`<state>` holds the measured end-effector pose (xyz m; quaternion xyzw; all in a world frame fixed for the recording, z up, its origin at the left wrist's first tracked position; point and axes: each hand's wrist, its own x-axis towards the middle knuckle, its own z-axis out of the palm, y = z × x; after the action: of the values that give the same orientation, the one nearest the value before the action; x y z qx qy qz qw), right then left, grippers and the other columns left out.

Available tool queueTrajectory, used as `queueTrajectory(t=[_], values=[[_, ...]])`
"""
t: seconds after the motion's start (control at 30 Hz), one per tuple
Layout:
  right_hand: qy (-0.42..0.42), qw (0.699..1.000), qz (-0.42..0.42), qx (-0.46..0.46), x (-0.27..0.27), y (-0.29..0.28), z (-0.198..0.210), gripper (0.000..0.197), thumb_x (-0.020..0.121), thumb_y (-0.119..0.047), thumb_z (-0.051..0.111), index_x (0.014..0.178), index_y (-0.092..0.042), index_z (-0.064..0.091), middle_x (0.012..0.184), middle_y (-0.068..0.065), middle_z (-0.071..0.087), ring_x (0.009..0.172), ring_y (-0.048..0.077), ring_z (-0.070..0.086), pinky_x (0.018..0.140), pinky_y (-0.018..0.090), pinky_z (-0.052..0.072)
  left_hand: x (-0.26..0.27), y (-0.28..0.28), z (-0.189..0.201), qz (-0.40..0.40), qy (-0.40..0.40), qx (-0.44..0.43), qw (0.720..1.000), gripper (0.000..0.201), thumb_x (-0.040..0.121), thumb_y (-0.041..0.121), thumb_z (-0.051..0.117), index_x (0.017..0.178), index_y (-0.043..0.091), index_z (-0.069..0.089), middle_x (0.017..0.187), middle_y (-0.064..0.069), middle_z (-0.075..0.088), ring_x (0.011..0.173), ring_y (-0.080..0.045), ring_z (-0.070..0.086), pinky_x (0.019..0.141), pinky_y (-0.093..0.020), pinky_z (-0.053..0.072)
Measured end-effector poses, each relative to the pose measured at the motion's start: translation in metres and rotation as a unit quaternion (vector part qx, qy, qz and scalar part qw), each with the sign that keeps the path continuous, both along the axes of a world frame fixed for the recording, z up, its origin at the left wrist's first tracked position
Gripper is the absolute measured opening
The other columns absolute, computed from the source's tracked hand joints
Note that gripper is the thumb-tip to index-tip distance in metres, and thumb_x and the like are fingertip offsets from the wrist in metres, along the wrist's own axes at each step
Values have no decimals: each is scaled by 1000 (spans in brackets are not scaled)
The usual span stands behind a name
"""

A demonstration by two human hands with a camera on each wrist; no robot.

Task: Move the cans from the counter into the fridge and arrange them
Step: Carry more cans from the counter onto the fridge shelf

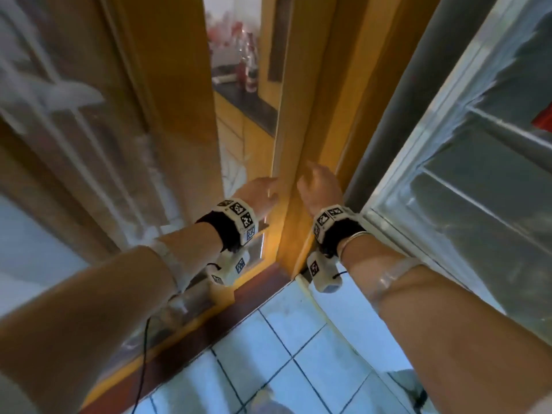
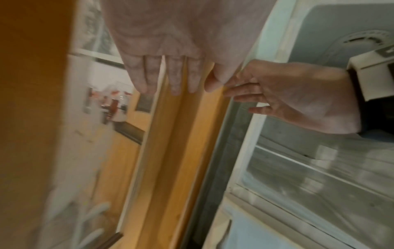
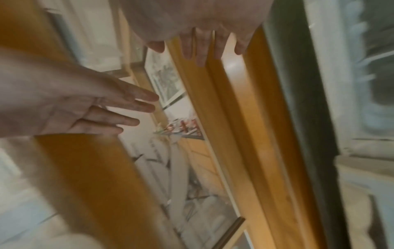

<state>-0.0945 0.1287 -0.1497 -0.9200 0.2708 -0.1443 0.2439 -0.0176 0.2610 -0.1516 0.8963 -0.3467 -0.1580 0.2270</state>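
Several red cans (image 1: 248, 70) stand blurred on a dark counter (image 1: 254, 104) far off through the doorway, also visible as cans (image 2: 113, 104) and cans (image 3: 183, 126) in the wrist views. The open fridge (image 1: 448, 180), with pale shelves, is on my right. My left hand (image 1: 263, 191) and right hand (image 1: 313, 183) reach forward side by side in front of the wooden door frame (image 1: 301, 138). Both are empty. In the wrist views the left hand (image 2: 162, 75) and right hand (image 3: 204, 47) show straight, slightly spread fingers.
A wood-framed glass door (image 1: 74, 138) fills the left side. The gap to the counter room is narrow. A red item (image 1: 544, 121) sits inside the fridge at the right edge. Pale blue floor tiles (image 1: 298, 354) and a dark threshold strip (image 1: 227, 306) lie below my arms.
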Motion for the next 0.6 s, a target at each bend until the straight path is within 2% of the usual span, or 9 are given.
queueTrajectory(t=[0.13,0.2,0.27,0.43,0.53,0.6], values=[[4,996,86,14,20,93,-3,48,91,-30,47,134,-9,46,134,14,51,126,31,45,102,38,36,-2,102,-4,67,9,13,998,52,96,29,40,146,21,30,153,-6,32,138,-22,35,114,-32,29],[5,993,120,16,25,143,-8,52,90,-34,43,136,-11,44,136,13,50,127,29,43,105,36,33,-7,156,-6,102,0,13,995,51,96,27,39,146,20,30,152,-5,34,137,-22,37,113,-31,31],[11,988,156,13,27,194,-15,46,92,-30,46,134,-11,46,135,14,51,128,28,41,106,35,30,-17,212,-10,138,-6,15,990,49,96,28,39,145,23,31,151,-4,36,135,-22,40,111,-33,35],[-5,967,254,19,20,327,-26,38,92,-24,50,128,-13,55,130,11,56,125,26,45,105,32,31,-50,353,-17,250,-22,23,968,46,95,25,40,142,23,39,146,-6,43,128,-26,48,104,-35,41],[-4,942,336,19,10,408,-29,39,91,-24,48,127,-11,55,127,11,58,122,27,47,102,33,35,-78,434,-20,304,-22,13,952,47,95,23,42,141,19,39,149,-4,39,136,-22,38,113,-32,30],[-1,920,391,25,4,461,-30,45,87,-30,45,125,-9,56,126,12,59,119,27,50,100,32,35,-98,482,-24,350,-26,4,936,46,95,23,42,142,20,38,150,-2,37,139,-17,34,115,-27,24]])
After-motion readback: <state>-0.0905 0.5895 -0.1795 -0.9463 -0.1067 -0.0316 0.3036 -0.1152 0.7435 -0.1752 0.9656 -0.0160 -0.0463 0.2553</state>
